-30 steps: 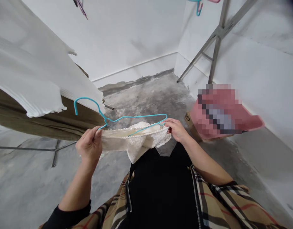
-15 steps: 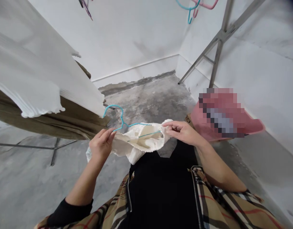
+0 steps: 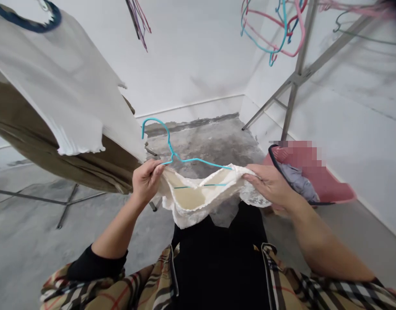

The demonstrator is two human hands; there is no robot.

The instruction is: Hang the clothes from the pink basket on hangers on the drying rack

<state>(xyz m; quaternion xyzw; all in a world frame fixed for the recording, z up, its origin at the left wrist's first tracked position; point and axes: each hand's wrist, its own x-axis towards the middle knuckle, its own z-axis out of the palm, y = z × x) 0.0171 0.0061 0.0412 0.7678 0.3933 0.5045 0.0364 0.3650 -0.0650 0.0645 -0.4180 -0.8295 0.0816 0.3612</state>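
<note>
A small cream lace garment (image 3: 201, 196) hangs stretched between both my hands at waist height. A turquoise wire hanger (image 3: 172, 148) runs through it, its hook sticking up on the left and its lower bar showing inside the fabric. My left hand (image 3: 146, 178) is closed on the garment's left edge where the hanger's neck meets it. My right hand (image 3: 270, 185) grips the garment's right edge, fingers pressed over the lace.
A white ribbed top (image 3: 65, 99) and a brown garment (image 3: 56, 155) hang at the left on a metal rack. A pink basket (image 3: 327, 185) holding clothes stands on the floor at the right. Empty coloured hangers (image 3: 275, 30) dangle from a metal stand (image 3: 295, 77) above it.
The hanger's right end has gone inside the garment, and my hands have spread the fabric wider over it. The view has tilted up, showing more hangers overhead.
</note>
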